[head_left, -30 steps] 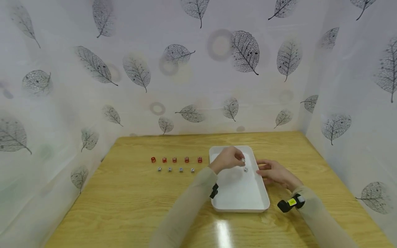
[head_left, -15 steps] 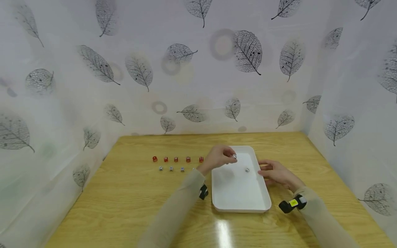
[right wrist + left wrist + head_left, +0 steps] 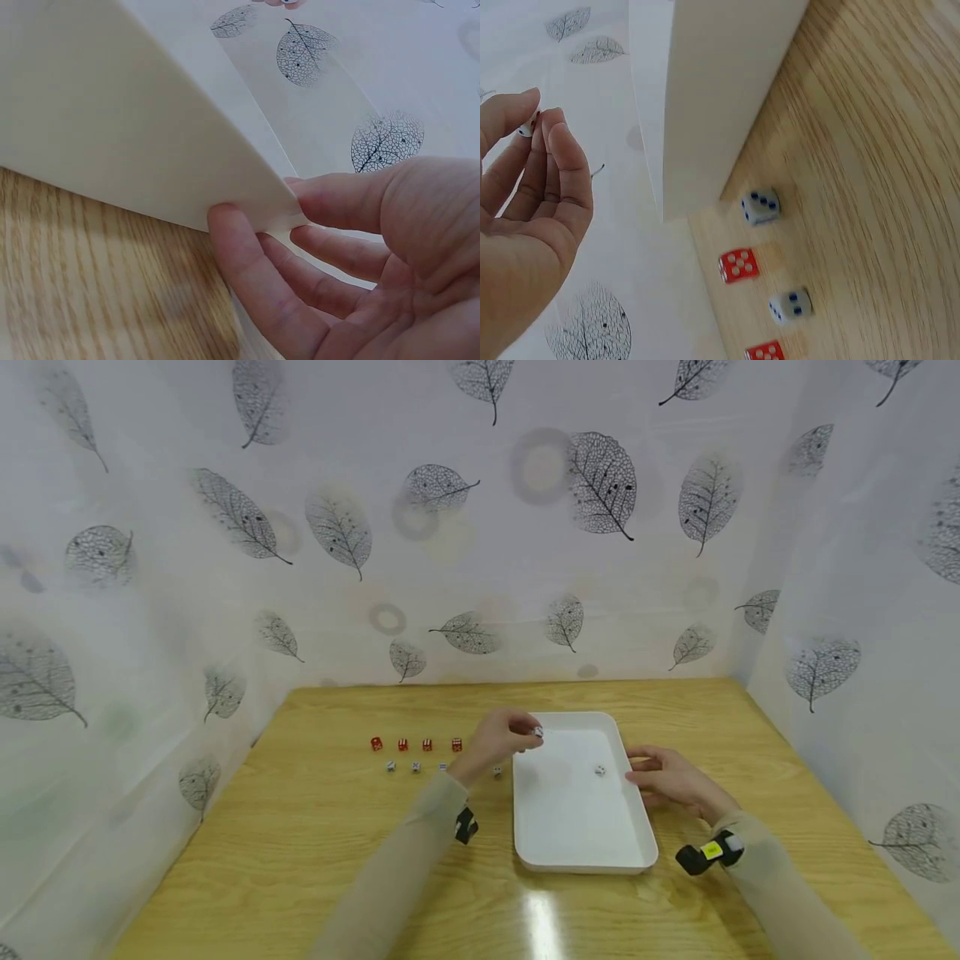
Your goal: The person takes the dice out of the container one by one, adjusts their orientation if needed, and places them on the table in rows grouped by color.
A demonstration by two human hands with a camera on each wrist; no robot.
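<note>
My left hand (image 3: 491, 743) is over the far left part of a shallow white tray (image 3: 585, 835). Between its thumb and fingertips it pinches a small white die (image 3: 537, 732), partly covered by the fingers in the left wrist view. One white die (image 3: 600, 770) lies inside the tray. At the tray's right side, my right hand (image 3: 675, 783) holds the edge; in the right wrist view its thumb (image 3: 337, 201) reaches over the rim and other fingers touch the outer wall.
Left of the tray, a row of red dice (image 3: 402, 744) lies behind a row of white dice (image 3: 416, 767) on the wooden table (image 3: 285, 860). My left hand and sleeve hide part of both rows. Leaf-printed sheeting (image 3: 465, 560) stands behind and at both sides.
My left hand has moved left across the tray with the pinched die, away from the die lying in it. The right hand stays at the tray's edge.
</note>
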